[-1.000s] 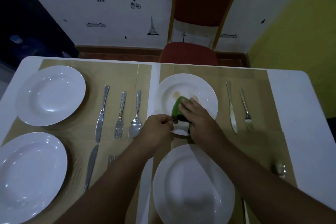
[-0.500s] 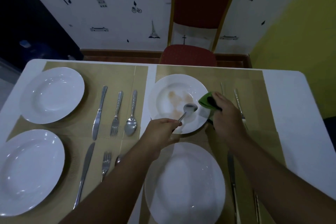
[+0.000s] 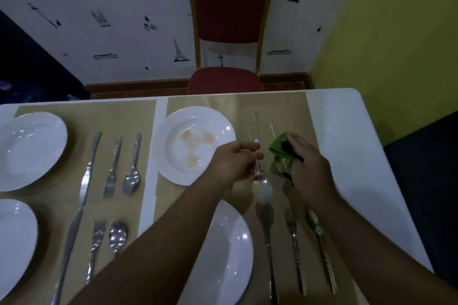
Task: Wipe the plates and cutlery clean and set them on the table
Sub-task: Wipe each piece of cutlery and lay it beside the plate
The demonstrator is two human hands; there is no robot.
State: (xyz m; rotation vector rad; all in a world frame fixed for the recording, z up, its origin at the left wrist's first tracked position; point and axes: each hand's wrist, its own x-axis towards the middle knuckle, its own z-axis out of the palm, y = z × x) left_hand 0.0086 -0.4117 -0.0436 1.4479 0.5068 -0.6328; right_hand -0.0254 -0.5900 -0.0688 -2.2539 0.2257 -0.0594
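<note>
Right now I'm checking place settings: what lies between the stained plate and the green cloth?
In the head view, the left hand holding a spoon, above a knife.

- Left hand (image 3: 231, 163): bare, no ring or glove on the fingers.
- Right hand (image 3: 309, 166): bare too, with nothing worn at the wrist behind the fingers.
- Both forearms bare, no sleeve showing back from the fingers.

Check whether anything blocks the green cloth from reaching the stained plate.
The left hand, holding a spoon, sits between the green cloth under the right hand and the stained plate. The knife's handle also lies between them.
</note>
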